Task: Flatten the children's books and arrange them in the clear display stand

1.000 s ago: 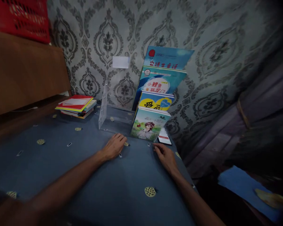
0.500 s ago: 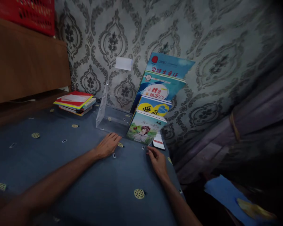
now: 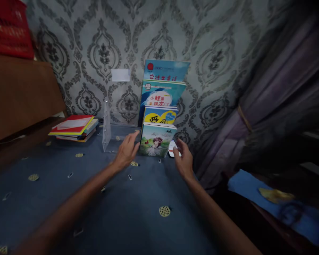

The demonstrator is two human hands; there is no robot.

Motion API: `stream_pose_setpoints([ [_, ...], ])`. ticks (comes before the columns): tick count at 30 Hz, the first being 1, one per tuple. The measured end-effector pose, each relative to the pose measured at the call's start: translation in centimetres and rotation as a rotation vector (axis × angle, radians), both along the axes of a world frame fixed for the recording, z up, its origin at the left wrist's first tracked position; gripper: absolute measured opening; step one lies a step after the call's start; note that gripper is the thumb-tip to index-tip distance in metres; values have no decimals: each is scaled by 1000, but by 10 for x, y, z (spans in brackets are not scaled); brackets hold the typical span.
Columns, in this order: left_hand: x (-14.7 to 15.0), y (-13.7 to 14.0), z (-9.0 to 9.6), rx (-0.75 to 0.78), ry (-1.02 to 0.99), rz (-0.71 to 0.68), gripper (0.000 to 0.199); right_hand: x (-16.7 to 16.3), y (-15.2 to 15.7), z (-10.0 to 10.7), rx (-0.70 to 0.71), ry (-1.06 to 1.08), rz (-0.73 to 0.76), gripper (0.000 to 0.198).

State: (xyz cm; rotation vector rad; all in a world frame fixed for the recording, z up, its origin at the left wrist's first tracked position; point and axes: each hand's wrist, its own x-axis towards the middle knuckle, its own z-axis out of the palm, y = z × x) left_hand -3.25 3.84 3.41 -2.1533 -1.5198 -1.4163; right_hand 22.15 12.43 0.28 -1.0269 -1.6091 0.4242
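Several children's books stand in steps in a clear acrylic rack [image 3: 106, 129]. In front is a green book with a girl on its cover [image 3: 156, 141]; behind it rise a yellow-and-blue book [image 3: 161, 115], a teal book [image 3: 163, 92] and a blue book [image 3: 166, 69]. My left hand [image 3: 127, 150] is raised at the left side of the front book, fingers apart, holding nothing. On the other side my right hand [image 3: 184, 158] is open with thumb and fingers apart, beside the books and in front of a phone [image 3: 172, 148], which it partly covers.
A stack of books and papers [image 3: 73, 126] lies at the left on the dark patterned tablecloth [image 3: 117, 216]. Beyond it are a wooden cabinet [image 3: 21, 95] and a red basket [image 3: 10, 30]. A tied curtain [image 3: 228, 141] hangs at the right, near a blue cloth [image 3: 247, 184].
Both hands have lifted from the tablecloth and moved up along the two sides of the books. My right hand has opened. The view has turned, so the books appear farther left.
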Motion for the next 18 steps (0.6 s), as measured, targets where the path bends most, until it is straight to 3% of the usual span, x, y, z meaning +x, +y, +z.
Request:
stream_pose_setpoints([
  [3,0,19,17,9,-78,-4,48,-12,11,22,91,63,-2,57],
  [6,2,34,19,-3,-131,-35,49,-23,23,33,107,114,17,60],
  [18,9,56,24,71,-156,-80,38,-28,29,36,77,78,66,58],
])
